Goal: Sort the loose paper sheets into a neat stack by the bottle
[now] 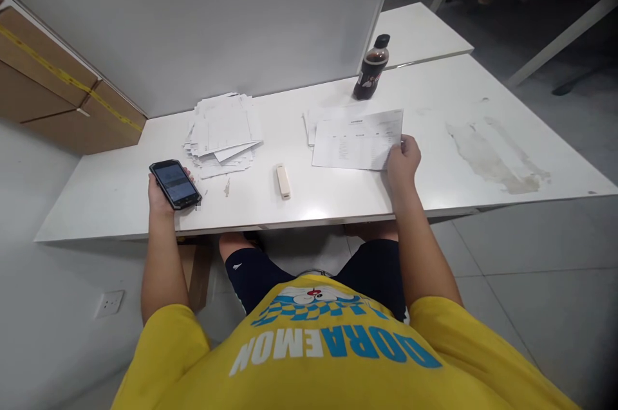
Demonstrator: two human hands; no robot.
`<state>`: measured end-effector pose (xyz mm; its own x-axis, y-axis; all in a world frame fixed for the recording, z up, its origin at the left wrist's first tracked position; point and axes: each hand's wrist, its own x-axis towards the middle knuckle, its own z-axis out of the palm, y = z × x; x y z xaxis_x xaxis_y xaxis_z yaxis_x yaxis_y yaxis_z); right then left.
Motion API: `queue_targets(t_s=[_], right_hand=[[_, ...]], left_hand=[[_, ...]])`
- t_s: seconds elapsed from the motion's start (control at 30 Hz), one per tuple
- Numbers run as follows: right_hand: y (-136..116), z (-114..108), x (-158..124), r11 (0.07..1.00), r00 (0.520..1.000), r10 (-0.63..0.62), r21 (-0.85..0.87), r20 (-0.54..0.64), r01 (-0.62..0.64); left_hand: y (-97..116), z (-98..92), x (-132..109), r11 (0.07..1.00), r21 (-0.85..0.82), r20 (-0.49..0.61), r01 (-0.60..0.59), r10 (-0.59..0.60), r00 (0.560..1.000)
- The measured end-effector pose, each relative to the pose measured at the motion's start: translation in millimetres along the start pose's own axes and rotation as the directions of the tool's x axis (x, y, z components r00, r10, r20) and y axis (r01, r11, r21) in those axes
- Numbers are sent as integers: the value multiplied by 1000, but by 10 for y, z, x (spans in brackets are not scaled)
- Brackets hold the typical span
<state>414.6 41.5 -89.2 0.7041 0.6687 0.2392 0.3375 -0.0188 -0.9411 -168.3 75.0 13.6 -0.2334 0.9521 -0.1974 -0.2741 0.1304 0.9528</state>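
In my left hand (160,196) is a black phone (176,185) with its lit screen facing up, held over the left part of the white table. My right hand (405,158) grips the right edge of a printed paper sheet (357,143), thumb on top. Another paper (311,119) lies partly hidden behind that sheet. A messy stack of papers (224,130) sits beyond the phone. Between my hands a small cream-coloured stapler-like block (282,181) rests on the table; its exact kind is unclear.
A bottle of dark drink (371,69) stands upright near the back of the table (434,139), by a grey partition (207,17). Cardboard boxes (62,85) with yellow tape are at the far left. A stained patch (497,156) marks the right side.
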Motion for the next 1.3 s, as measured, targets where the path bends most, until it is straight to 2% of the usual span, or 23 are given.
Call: queue_targets(t_s=[0.2,0.3,0.43,0.53,0.63,0.73,0.83,0.93,1.0,1.17,1.23,1.3], right_hand=[[46,-4,15,1000,1000,-11,-3,4,11],[62,-10,8,1000,1000,-16,-2,6,16],[52,-21,-13,1000,1000,-7,-2,12,8],[44,-26,-20,1000,1000,14,-4,5,-14],[46,-28,-16,1000,1000,24,9,3,-24],[46,-31,-17,999,1000,29,20,7,-29],[41,-23,-26,999,1000,25,22,13,-25],[48,3,-11,1000,1000,12,11,0,-12],[54,26,31,1000,1000,25,3,-6,-25],[-33,87,251,982,983,182,39,21,-183],[-118,138,353,980,980,195,29,31,-196],[-214,217,444,986,985,164,-17,61,-163]], left_hand=[[-37,-53,19,999,27,8,21,-21,1000],[-76,-57,55,998,51,-110,23,-17,994],[-130,-60,91,978,181,-290,-104,154,945],[-156,-65,75,943,227,-308,-242,305,901],[-172,-80,62,920,247,-292,-305,371,881],[-174,-112,108,940,256,-331,-224,303,894],[-136,-155,226,950,308,-366,-59,175,914],[-46,-175,371,904,420,-374,87,85,924],[29,-157,450,876,463,-372,132,57,927],[212,-22,539,826,542,-380,157,75,922],[284,43,561,821,559,-346,114,107,932],[352,98,588,829,560,-260,10,164,952]])
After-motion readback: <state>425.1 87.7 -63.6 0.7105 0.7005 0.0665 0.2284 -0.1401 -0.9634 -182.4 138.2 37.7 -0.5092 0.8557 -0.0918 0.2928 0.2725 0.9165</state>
